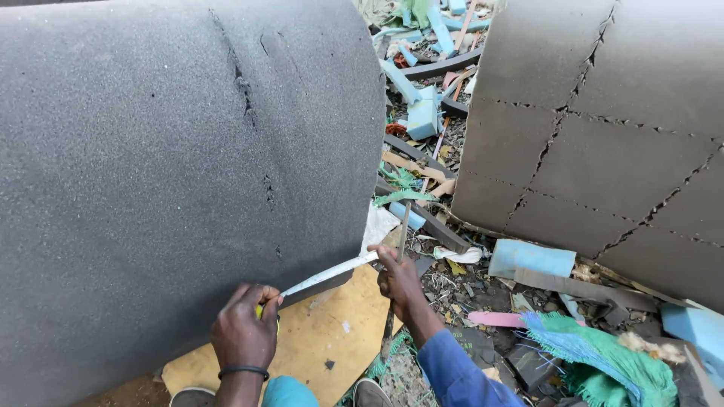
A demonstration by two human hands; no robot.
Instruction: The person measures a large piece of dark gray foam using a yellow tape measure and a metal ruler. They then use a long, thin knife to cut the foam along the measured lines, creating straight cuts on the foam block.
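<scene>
A large dark grey foam sheet (173,166) fills the left half of the view, curving down toward me. A white measuring tape (328,273) is stretched along its lower right edge. My left hand (245,332), with a black band on the wrist, grips the yellow tape case at the foam's bottom edge. My right hand (400,283), in a blue sleeve, pinches the tape's free end at the foam's lower right corner. A thin dark rod (403,222) runs past this hand; whether the hand holds it I cannot tell.
A second grey foam sheet (603,128) with cracked seams stands at the right. A plywood board (339,339) lies under the hands. Foam offcuts, wood strips and green fringed cloth (603,362) litter the ground between. My shoes show at the bottom edge.
</scene>
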